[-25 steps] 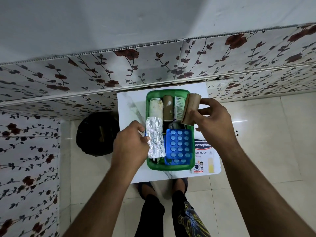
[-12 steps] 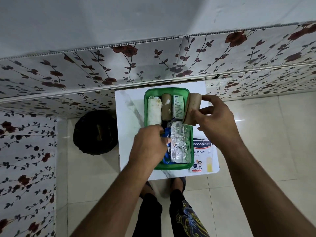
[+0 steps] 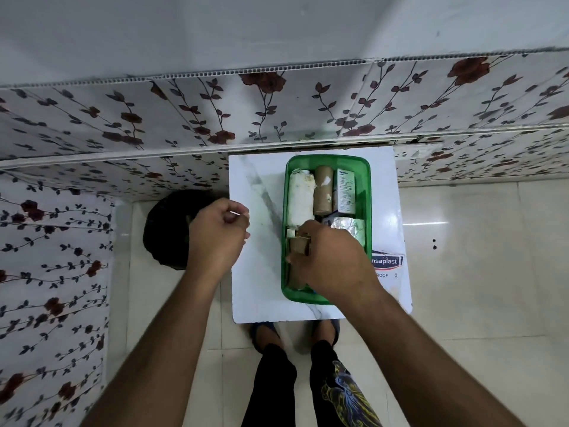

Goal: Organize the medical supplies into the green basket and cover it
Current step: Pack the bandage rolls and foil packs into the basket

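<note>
Green basket (image 3: 368,192) sits toward the far side of the white desk (image 3: 255,186), close under the flowered wall panel, and it is already well filled. Going from the left: the left hand (image 3: 215,238) hangs over the desk's left edge, curled loosely with fingertips drawn together and nothing visible in it; it is clear of the basket and could help best by resting on the near left rim to steady it. Inside, along the far end, lie a white gauze roll (image 3: 300,195), a brown bandage roll (image 3: 323,192) and a small white medicine box (image 3: 345,192), packed side by side. In the near left part the right hand (image 3: 332,263) reaches down with its fingers closed around a second brown roll (image 3: 297,246), apparently pressing it into place lengthwise along the left wall. To do this well, I judge the roll should go flat and low, parallel to the wall, so it does not ride up on what lies beneath. A foil blister strip (image 3: 346,224) shows just beyond the knuckles; it should stay flat rather than get crumpled. Right of the basket, a plaster box (image 3: 389,266) lies on the desk, partly hidden by the wrist, and still needs a slot. No lid is in sight, so what will cover the basket cannot be told
</note>
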A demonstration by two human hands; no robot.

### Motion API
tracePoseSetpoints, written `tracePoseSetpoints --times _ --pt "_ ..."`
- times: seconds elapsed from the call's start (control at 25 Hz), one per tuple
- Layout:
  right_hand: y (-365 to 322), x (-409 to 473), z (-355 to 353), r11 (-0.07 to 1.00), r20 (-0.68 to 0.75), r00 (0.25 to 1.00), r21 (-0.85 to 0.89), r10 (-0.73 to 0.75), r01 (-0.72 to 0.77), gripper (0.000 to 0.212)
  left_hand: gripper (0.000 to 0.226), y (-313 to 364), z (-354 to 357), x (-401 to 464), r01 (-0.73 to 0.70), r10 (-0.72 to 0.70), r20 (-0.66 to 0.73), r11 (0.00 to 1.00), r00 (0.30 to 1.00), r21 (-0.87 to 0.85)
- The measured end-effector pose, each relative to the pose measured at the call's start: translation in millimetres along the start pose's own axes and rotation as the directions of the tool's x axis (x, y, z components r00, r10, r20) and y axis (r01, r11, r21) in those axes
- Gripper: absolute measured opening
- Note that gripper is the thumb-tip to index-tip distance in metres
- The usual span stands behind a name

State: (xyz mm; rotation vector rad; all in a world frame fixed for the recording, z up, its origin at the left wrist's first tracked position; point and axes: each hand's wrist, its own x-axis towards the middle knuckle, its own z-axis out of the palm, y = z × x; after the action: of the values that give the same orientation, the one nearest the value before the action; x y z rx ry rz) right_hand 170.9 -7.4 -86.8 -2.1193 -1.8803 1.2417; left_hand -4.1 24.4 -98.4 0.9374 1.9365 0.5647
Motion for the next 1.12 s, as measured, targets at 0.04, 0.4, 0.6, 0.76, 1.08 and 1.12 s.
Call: tracePoseSetpoints --times 0.04,0.4,0.6,0.76,1.08,1.12 --pt "1.9 1.6 2.5 0.999 -0.002 1.0 -0.035 0.009 -0.009 0.016 0.016 -3.3 1.0 0.6 -0.003 0.003 0.013 1.0 1.0 0.001" --pt "5.2 0.1 -1.2 0.998 -0.01 1.0 -0.058 -0.023 0.023 0.024 0.019 -11.1 7.8 2.8 -0.038 0.031 0.118 0.998 0.993 0.057" --pt "48.7 -8.9 -42.5 0.989 -0.518 0.848 0.138 0.113 -0.048 0.031 0.01 3.2 21.5 1.1 -0.09 0.079 0.213 0.995 0.974 0.043" --pt "85.2 -2.3 -35.2 0.906 -0.102 0.95 0.346 0.296 -0.245 0.05 0.019 6.3 32.7 -1.5 -0.053 0.033 0.317 0.997 0.948 0.056" --pt "76.4 5.6 -11.7 0.768 0.008 0.98 0.62 0.198 -0.161 0.037 0.023 -4.8 33.0 -10.7 0.011 -0.001 0.324 0.999 0.946 -0.03" --pt "77.4 6.8 -13.9 0.746 0.036 0.98 0.643 0.195 -0.172 0.037 0.024 -5.4 32.3 -11.2 0.016 -0.004 0.307 0.999 0.952 -0.039"
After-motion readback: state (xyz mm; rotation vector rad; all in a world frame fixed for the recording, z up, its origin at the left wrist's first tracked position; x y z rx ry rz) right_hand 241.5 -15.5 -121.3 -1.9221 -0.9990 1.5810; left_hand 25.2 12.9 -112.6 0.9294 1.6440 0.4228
